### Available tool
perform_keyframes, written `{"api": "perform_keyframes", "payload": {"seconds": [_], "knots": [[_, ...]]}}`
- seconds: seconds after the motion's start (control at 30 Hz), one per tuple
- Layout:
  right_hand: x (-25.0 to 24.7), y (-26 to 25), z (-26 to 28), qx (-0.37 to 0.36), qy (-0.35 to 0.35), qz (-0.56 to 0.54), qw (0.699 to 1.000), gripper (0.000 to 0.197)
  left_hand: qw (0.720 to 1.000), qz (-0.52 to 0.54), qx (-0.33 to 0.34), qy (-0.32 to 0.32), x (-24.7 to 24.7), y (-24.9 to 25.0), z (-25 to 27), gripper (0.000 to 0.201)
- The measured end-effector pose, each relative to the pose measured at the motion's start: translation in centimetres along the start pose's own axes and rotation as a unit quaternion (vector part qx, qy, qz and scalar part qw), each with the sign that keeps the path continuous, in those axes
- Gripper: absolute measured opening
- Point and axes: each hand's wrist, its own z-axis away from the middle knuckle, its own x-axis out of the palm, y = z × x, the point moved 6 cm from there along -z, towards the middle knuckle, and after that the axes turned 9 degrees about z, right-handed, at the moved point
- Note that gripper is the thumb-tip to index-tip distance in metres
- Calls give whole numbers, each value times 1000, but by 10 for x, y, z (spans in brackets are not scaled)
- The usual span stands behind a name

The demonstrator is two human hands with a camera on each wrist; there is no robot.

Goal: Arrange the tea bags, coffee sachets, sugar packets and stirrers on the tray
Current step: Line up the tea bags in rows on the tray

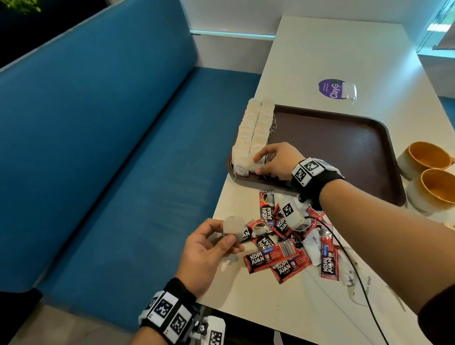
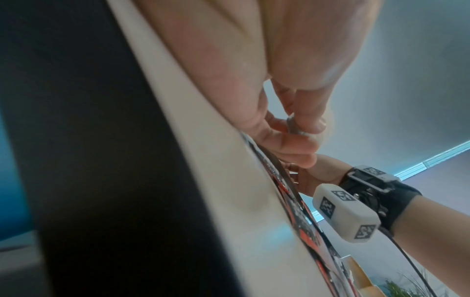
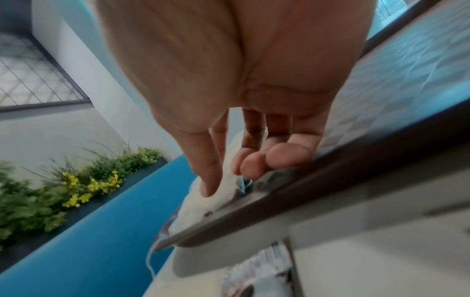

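The right hand has its grip pinched on the nearest tea bag of 2 rows on the tray, while the left hand pinches a loose tea bag above the counter.

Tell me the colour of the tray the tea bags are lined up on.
Dark brown; the tray shows best in the head view.
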Motion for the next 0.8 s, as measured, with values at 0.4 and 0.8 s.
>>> {"api": "perform_keyframes", "payload": {"seconds": [0.4,0.8], "knots": [[-25,-24,102,-69,-46,-204,975,32,996,-82,-30,-18,23,29,-23,30],[3,-12,120,-44,7,-317,947,18,985,-174,18,5,61,47,-64,31]]}}
